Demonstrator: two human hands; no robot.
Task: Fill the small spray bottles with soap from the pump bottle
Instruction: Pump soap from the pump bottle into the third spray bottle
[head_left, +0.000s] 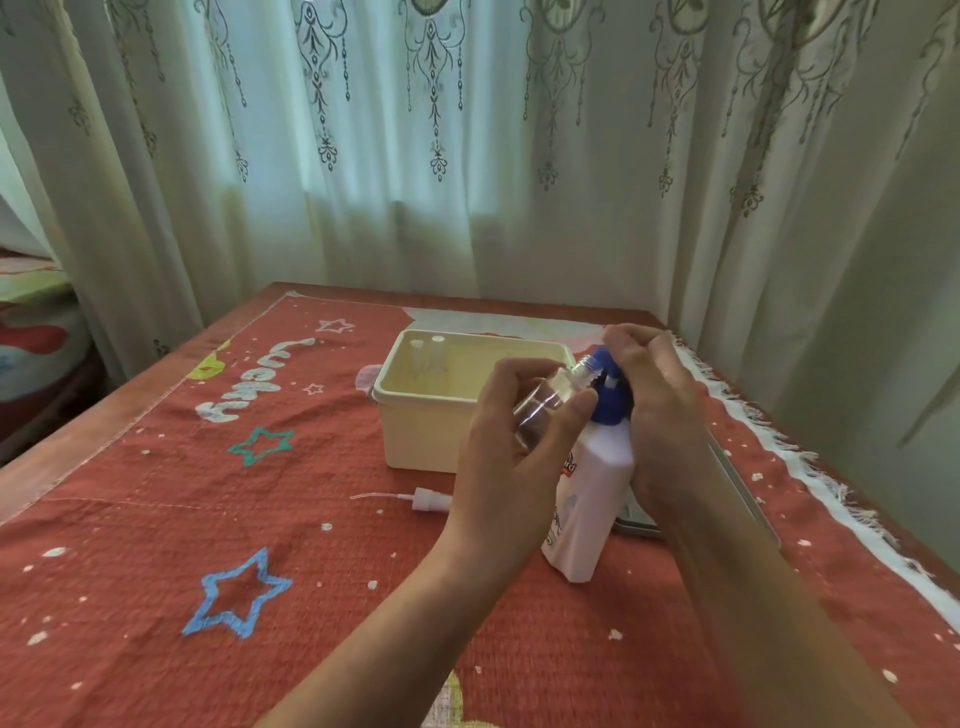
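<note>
left hand (519, 447), forearm reaching in from below, curls fingers and thumb round tilted clear spray bottle (550, 400), its neck at blue pump head (613, 384). right hand (654, 395) fingers curl over that head; pump bottle (592, 499) stands on red cloth (260, 519) beside cream tub (415, 415).

Bare left grip (514, 447), bare right grip (657, 410)

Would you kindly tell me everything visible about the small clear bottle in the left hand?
The small clear bottle looks like transparent plastic, with a threaded neck and no cap. It looks empty. The left hand grips its body, holding it tilted in the air, mouth by the blue pump head of the white pump bottle.
</note>
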